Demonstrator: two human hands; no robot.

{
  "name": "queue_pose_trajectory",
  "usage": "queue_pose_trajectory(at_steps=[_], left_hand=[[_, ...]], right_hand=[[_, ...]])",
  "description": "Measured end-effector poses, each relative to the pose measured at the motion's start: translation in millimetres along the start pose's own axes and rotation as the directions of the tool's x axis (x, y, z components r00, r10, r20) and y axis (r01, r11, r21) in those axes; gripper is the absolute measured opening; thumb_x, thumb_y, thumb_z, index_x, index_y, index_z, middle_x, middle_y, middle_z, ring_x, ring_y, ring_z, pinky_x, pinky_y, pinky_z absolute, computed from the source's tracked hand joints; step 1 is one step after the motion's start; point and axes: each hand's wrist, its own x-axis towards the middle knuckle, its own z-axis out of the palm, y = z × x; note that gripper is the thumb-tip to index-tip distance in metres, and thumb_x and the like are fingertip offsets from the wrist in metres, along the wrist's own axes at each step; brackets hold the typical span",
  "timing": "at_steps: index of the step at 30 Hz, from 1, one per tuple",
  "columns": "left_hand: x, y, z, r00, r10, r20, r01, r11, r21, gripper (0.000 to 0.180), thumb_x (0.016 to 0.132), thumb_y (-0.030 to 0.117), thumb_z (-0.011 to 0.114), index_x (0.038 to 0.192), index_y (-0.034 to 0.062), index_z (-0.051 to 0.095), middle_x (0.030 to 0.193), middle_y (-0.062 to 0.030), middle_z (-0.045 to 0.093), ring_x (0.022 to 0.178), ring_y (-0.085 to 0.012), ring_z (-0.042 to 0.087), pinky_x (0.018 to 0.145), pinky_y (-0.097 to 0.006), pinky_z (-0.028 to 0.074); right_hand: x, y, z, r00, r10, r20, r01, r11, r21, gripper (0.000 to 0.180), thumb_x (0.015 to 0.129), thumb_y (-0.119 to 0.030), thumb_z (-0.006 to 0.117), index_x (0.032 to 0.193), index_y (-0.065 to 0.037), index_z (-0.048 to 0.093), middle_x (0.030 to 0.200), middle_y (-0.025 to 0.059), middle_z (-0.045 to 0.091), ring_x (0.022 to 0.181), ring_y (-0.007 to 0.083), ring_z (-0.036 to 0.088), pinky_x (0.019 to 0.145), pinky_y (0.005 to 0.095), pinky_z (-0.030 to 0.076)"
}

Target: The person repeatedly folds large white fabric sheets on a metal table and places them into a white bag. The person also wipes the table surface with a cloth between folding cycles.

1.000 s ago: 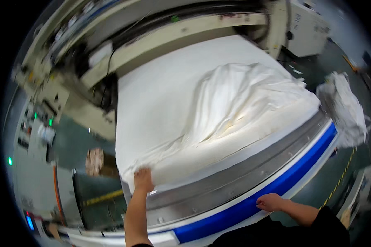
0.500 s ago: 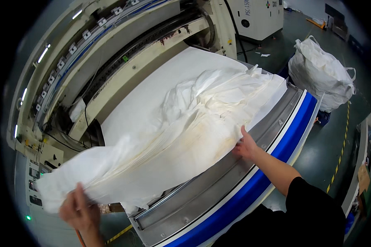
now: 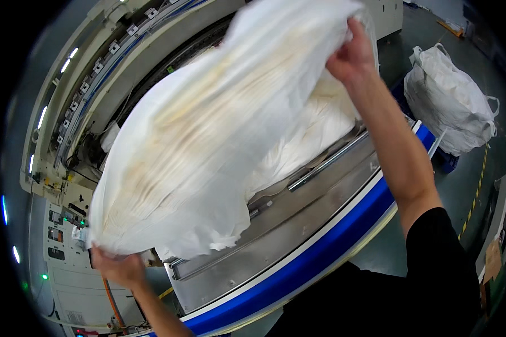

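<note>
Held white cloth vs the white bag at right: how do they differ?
The white cloth is raised, stretched between the left hand and right hand; the white bag sits apart, untouched.
The white cloth is a spread sheet with yellowish-brown streaks; the white bag bulges and has loop handles.
Shared: both are mostly white and creased.

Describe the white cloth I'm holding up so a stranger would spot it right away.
Find the cream machine at upper left, then the blue-edged metal table in front of it. Above that table, the white cloth hangs between the left hand, low, and the right hand, high. Unlike the white bag off to the right, it is held aloft and streaked yellowish.
</note>
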Motion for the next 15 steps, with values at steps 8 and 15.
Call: queue_pose_trajectory(at_steps=[8, 15], left_hand=[[-163.4, 143.4, 97.9, 0.453, -0.460, 0.764, 0.884, 0.346, -0.315, 0.059, 0.081, 0.009, 0.061, 0.133, -0.0002, 0.036, 0.120, -0.0163, 0.049, 0.106, -0.0249, 0.053, 0.086, -0.031, 0.045], [-208.3, 268.6, 112.4, 0.068, 0.036, 0.997, 0.950, -0.309, -0.053, 0.049, 0.086, 0.012, 0.055, 0.131, 0.0000, 0.039, 0.120, -0.0142, 0.051, 0.104, -0.0252, 0.054, 0.088, -0.033, 0.045]], right_hand=[[-62.4, 0.3, 114.0, 0.687, 0.105, 0.719, 0.514, 0.630, -0.582, 0.038, 0.097, -0.028, 0.037, 0.125, -0.011, 0.055, 0.116, 0.0093, 0.062, 0.101, 0.0189, 0.055, 0.092, 0.0376, 0.041], [-190.4, -3.7, 99.3, 0.703, 0.536, 0.467, -0.030, 0.679, -0.733, 0.052, 0.062, -0.033, 0.075, 0.093, 0.005, 0.056, 0.091, 0.0184, 0.062, 0.086, 0.0242, 0.059, 0.074, 0.0339, 0.048]])
